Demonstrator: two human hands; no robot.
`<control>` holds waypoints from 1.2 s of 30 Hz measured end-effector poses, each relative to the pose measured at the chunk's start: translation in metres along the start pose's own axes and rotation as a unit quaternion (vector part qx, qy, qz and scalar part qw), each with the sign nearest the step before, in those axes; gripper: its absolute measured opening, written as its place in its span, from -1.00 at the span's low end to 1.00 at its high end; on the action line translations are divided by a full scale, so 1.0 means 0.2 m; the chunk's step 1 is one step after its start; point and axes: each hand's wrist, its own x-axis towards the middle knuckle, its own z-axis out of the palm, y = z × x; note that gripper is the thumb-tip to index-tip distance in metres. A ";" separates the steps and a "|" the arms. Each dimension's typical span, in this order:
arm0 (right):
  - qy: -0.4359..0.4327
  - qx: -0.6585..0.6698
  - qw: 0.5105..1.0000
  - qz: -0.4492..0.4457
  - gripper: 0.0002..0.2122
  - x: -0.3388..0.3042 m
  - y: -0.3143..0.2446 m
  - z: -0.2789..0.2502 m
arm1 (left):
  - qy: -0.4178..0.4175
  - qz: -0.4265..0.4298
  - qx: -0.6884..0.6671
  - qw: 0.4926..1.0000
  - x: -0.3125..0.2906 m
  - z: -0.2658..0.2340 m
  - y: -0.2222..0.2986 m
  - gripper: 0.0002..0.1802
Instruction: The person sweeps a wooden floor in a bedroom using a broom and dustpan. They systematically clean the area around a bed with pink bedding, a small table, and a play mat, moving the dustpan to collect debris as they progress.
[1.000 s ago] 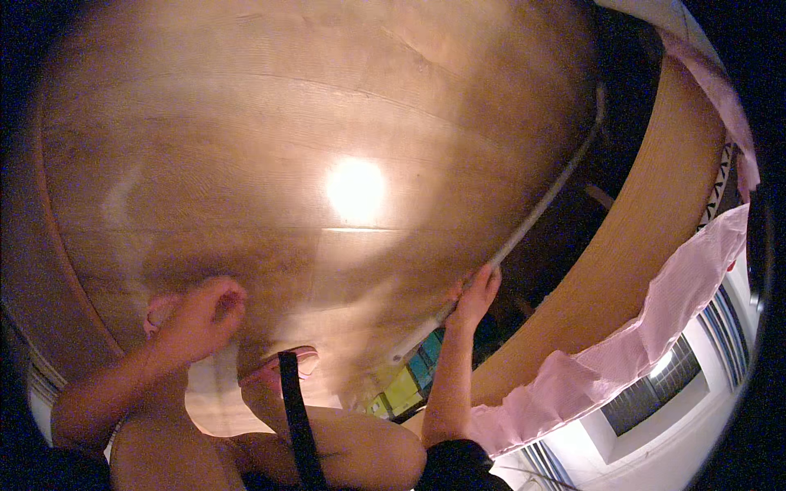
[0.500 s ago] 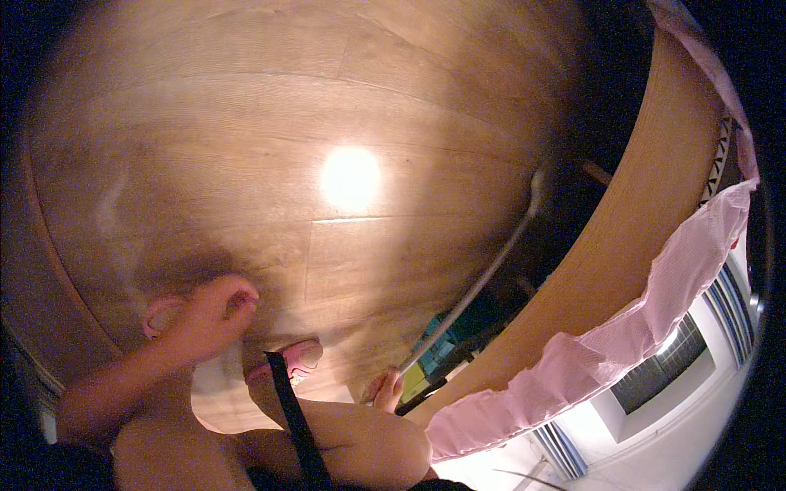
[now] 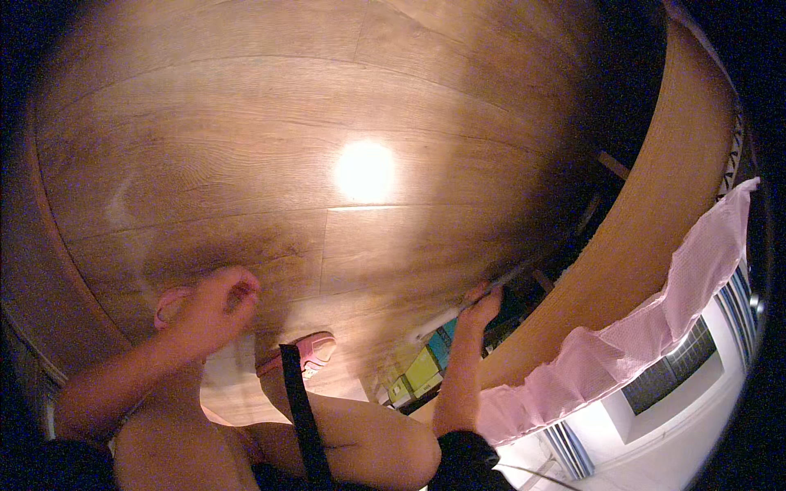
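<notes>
My right hand (image 3: 481, 304) is closed round a long thin pale pole (image 3: 438, 323) beside the bed's side board. The pole's far end runs into the dark under the bed, where I cannot make it out. My left hand (image 3: 229, 303) hangs in a loose fist above the floor, with a dark hollow between its curled fingers and no object showing in it. Close to that hand is a pink slipper strap (image 3: 172, 307), and another pink slipper (image 3: 315, 352) is on my other foot.
The wooden bed board (image 3: 630, 237) with a pink ruffled sheet (image 3: 589, 368) curves along the right. Teal and yellow-green boxes (image 3: 422, 370) stand under it. A black strap (image 3: 299, 409) dangles before my knee. Wood-look floor (image 3: 246, 123) bears a bright light spot.
My right hand has moved forward and right, taking the pole farther under the bed. More of my right forearm shows. My left hand keeps its loose fist, and the view has shifted slightly.
</notes>
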 end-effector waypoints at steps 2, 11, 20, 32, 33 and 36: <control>0.016 0.034 0.999 0.018 -0.84 0.23 -0.11 0.08 | 0.007 0.003 0.006 1.000 -0.01 -0.01 -0.01 -0.88; 0.021 0.052 0.989 0.135 -0.76 0.42 -0.16 0.39 | 0.007 0.045 0.005 0.999 -0.01 0.04 -0.15 -0.87; -0.094 0.091 0.934 0.331 -0.73 -0.90 -0.01 0.70 | -0.253 0.028 0.035 0.966 0.00 0.10 0.03 -0.73; -0.009 0.096 0.980 0.174 -0.90 -0.52 -0.39 0.60 | -0.440 0.070 -0.070 0.893 0.15 0.29 0.35 -0.49; -0.003 0.087 0.990 0.113 -0.88 -0.44 -0.40 0.61 | -0.396 0.127 -0.086 0.905 0.20 0.36 0.35 -0.45; -0.025 0.005 0.995 0.094 -0.84 -0.08 -0.42 0.47 | -0.367 0.184 -0.142 0.901 0.36 0.55 0.40 -0.46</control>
